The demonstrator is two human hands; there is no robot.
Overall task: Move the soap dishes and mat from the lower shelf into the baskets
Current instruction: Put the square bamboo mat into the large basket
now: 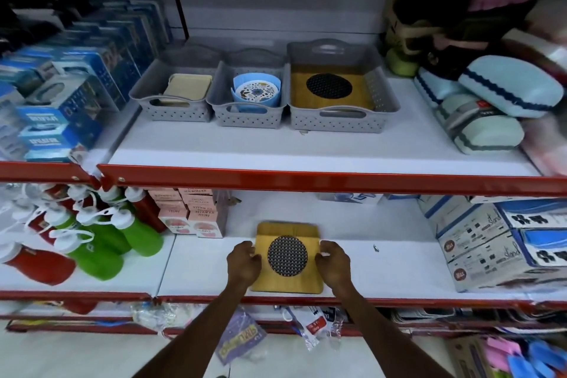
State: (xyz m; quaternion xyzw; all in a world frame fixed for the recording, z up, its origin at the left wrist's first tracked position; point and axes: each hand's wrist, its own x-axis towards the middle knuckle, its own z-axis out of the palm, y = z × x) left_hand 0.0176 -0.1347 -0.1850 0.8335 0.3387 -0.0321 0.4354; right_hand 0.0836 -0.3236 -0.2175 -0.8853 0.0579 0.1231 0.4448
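A yellow wooden mat (288,281) with a round black mesh centre lies on the lower shelf (383,273) near its front edge. My left hand (244,262) grips its left edge and my right hand (334,261) grips its right edge. On the upper shelf stand three grey baskets. The left basket (173,109) holds a cream soap dish (187,87). The middle basket (248,115) holds a blue dish (257,92) with a patterned lid. The large right basket (343,123) holds another yellow mat (299,92) with a black mesh circle.
Green and red bottles (101,239) crowd the lower shelf's left, with pink boxes (191,215) behind. White and blue cartons (497,242) fill its right. Blue packages (70,92) flank the baskets on the left, pale blue cases (503,92) on the right. A red rail (306,181) edges the upper shelf.
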